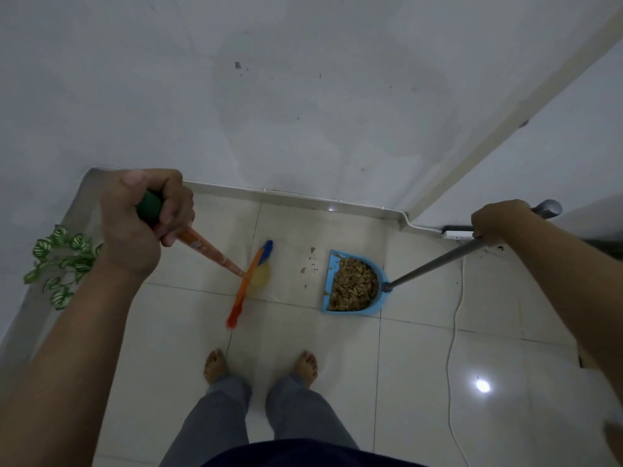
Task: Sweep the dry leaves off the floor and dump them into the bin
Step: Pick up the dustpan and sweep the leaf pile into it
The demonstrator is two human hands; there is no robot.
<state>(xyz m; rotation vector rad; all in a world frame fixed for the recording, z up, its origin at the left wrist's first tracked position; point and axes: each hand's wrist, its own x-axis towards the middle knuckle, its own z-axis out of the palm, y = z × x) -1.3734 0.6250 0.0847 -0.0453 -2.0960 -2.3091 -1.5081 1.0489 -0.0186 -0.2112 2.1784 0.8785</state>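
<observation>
My left hand (143,219) grips the green top of a broom handle (209,249), whose orange shaft slants down to the broom head (249,284) on the tiled floor. A blue dustpan (350,284) lies to its right, filled with dry brown leaves (354,286). My right hand (499,222) grips the dustpan's long grey handle (438,262). A few leaf scraps (308,266) lie on the tiles between the broom head and the pan's open side. No bin is in view.
A white wall (303,96) rises just behind the broom and pan. A green leafy plant (59,261) hangs at the left. A white cable (453,332) runs along the floor at the right. My bare feet (215,365) stand on the tiles below.
</observation>
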